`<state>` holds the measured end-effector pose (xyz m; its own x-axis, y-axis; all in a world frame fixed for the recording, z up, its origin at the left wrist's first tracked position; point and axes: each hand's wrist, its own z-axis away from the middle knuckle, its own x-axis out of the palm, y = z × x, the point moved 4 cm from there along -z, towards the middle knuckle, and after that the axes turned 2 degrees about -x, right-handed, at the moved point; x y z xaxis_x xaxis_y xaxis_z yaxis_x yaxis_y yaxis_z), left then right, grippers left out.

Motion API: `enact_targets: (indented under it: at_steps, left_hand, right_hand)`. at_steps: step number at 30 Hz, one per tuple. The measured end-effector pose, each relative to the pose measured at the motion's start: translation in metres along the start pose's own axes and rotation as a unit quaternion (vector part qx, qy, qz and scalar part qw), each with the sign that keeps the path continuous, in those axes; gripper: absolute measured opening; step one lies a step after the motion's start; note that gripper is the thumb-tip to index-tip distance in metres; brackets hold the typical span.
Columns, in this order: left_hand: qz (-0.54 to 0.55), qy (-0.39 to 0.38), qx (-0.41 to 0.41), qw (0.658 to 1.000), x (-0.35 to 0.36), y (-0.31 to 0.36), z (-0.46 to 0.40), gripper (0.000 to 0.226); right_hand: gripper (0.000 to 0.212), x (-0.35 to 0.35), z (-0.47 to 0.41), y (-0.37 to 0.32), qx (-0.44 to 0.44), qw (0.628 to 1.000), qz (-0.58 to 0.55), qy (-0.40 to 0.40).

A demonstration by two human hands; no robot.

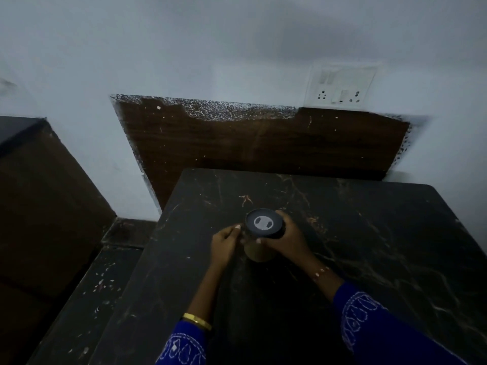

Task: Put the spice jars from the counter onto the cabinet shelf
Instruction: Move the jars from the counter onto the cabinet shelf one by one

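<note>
One spice jar (pixel 261 252) with a black lid and a pale emblem on top stands upright on the dark marbled counter (pixel 369 233), near its middle. My right hand (pixel 286 238) grips the jar just below the lid from the right, fingers curled round it. My left hand (pixel 224 245) touches the jar's left side with its fingertips. The jar's lower body shows brownish contents. No cabinet shelf is visible in this view.
A brown wooden panel (pixel 250 143) backs the counter against the white wall. A switch and socket plate (pixel 341 85) sits upper right. A dark brown cabinet side (pixel 44 206) stands at the left, with a lower dark ledge (pixel 92 291) between it and the counter.
</note>
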<state>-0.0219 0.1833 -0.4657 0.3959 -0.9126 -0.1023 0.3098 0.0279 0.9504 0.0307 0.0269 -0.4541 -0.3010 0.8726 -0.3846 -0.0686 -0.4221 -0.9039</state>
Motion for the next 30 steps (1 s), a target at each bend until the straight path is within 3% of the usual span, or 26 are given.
enact_targets:
  at_steps: [3, 7, 9, 11, 14, 16, 22, 25, 30]
  left_hand:
    - [0.052, -0.036, 0.002, 0.998, 0.009, 0.02, 0.006, 0.023]
    - [0.09, -0.145, -0.011, 0.985, 0.038, 0.053, 0.017, 0.026]
    - [0.15, -0.219, -0.052, 0.963, 0.061, 0.059, 0.025, 0.039]
    - [0.205, -0.245, -0.084, 0.944, 0.083, 0.063, 0.033, 0.049]
    - [0.215, -0.228, -0.089, 0.945, 0.116, 0.07, 0.045, 0.049]
    - [0.205, -0.2, -0.066, 0.956, 0.133, 0.078, 0.052, 0.042]
    - [0.154, -0.104, 0.034, 0.982, 0.17, 0.11, 0.069, 0.033]
    - [0.138, -0.116, 0.078, 0.98, 0.195, 0.128, 0.079, 0.025]
    - [0.153, -0.163, 0.103, 0.969, 0.243, 0.161, 0.094, 0.034]
  right_hand:
    - [0.077, -0.035, 0.008, -0.009, 0.021, 0.993, -0.118, -0.022]
    - [0.057, -0.067, 0.023, -0.032, -0.011, 0.946, -0.314, -0.08]
    - [0.056, -0.08, 0.028, -0.042, -0.035, 0.936, -0.347, -0.042]
    - [0.052, -0.096, 0.03, -0.046, -0.046, 0.947, -0.316, 0.044]
    - [0.025, -0.125, 0.033, -0.05, -0.062, 0.963, -0.201, 0.168]
    - [0.023, -0.146, 0.037, -0.051, -0.07, 0.967, -0.147, 0.199]
    - [0.027, -0.192, 0.052, -0.038, -0.04, 0.963, -0.244, 0.105]
    - [0.04, -0.219, 0.056, -0.038, -0.048, 0.956, -0.268, 0.11]
    - [0.042, -0.273, 0.059, -0.048, -0.084, 0.941, -0.295, 0.142]
